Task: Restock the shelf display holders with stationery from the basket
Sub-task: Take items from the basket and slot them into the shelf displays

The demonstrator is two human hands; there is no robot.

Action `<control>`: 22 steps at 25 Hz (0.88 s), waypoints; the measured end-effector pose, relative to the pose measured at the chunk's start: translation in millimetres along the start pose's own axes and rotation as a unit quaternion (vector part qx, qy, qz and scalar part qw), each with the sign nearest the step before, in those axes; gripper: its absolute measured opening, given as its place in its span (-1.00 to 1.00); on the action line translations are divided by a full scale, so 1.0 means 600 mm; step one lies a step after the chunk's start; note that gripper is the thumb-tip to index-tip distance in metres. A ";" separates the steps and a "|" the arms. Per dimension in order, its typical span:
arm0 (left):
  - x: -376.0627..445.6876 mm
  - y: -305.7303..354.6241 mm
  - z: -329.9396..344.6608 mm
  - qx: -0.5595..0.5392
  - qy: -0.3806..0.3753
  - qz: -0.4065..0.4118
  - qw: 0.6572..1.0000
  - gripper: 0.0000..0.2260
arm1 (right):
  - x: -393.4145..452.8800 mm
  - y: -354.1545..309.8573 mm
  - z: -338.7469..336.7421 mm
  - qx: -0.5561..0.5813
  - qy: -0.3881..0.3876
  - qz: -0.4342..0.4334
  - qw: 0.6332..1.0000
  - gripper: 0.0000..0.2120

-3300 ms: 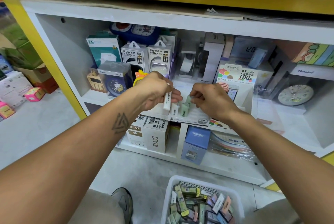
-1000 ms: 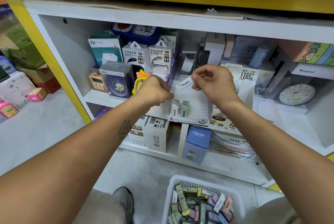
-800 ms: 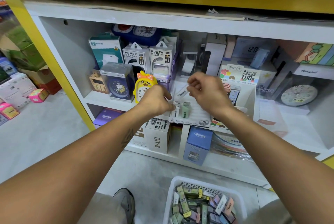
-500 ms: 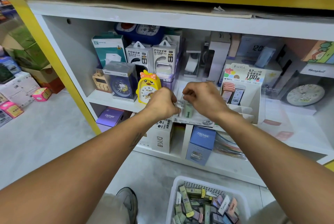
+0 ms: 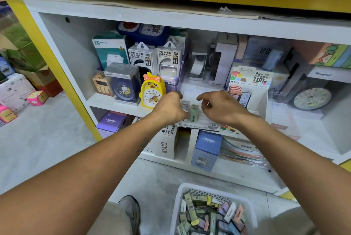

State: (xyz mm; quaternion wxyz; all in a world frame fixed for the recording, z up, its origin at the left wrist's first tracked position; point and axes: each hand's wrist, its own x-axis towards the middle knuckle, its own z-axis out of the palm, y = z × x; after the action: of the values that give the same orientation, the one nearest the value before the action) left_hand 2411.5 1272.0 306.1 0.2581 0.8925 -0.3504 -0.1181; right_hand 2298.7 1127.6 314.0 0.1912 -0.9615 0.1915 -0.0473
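The white basket (image 5: 176,210) holds mixed pastel lead cases, the display holder (image 5: 197,123) a green case (image 5: 194,115) and a white one between loosely curled left hand (image 5: 169,108) and right hand (image 5: 222,108), grip unclear.

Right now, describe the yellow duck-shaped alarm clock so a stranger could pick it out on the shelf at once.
Start at the white shelf unit with yellow trim and find its middle shelf board. Near the front edge, just left of the person's left hand, stands the yellow duck-shaped alarm clock, beside a blue clock in a clear plastic box. Only it has an orange polka-dot bow, a duck face and no packaging.
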 end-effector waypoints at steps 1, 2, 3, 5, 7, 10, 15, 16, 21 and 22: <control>-0.002 0.002 0.002 0.012 0.007 0.007 1.000 -0.58 | -0.008 0.005 -0.004 -0.030 -0.025 0.014 0.999 -0.61; -0.004 0.004 0.005 0.018 0.009 0.012 1.000 -0.57 | -0.016 0.007 -0.005 -0.063 -0.054 0.027 0.996 -0.59; -0.004 0.004 0.008 0.019 0.003 0.016 1.000 -0.57 | -0.023 0.007 -0.003 -0.096 -0.081 0.032 0.992 -0.56; -0.004 0.005 0.015 0.017 -0.015 0.023 0.999 -0.60 | -0.037 0.003 0.009 -0.145 -0.119 0.020 0.982 -0.57; -0.003 0.006 0.018 0.020 -0.017 0.027 0.999 -0.62 | -0.045 0.000 0.024 -0.170 -0.113 -0.009 0.979 -0.61; 0.000 0.004 0.018 0.014 -0.009 0.024 1.000 -0.57 | -0.046 -0.004 0.037 -0.179 -0.084 -0.030 0.980 -0.56; 0.001 0.014 0.012 0.031 -0.017 0.000 0.999 -0.57 | -0.046 -0.007 0.027 -0.143 -0.063 -0.019 0.988 -0.58; -0.004 0.018 0.007 0.036 -0.009 -0.010 0.999 -0.60 | -0.054 -0.010 0.021 -0.125 -0.044 -0.021 0.991 -0.58; -0.070 0.043 0.017 0.053 0.081 0.042 0.994 -0.71 | -0.129 -0.017 0.005 0.027 0.047 -0.001 0.999 -0.70; -0.091 0.049 0.035 0.055 0.056 0.068 0.995 -0.74 | -0.153 -0.011 0.015 0.053 0.024 0.017 0.998 -0.72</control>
State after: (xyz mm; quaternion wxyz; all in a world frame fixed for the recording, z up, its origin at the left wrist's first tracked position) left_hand 2347.0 1283.6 306.2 0.2354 0.8846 -0.4013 -0.0310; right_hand 2217.8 1171.9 306.6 0.2379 -0.9454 0.2092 -0.0772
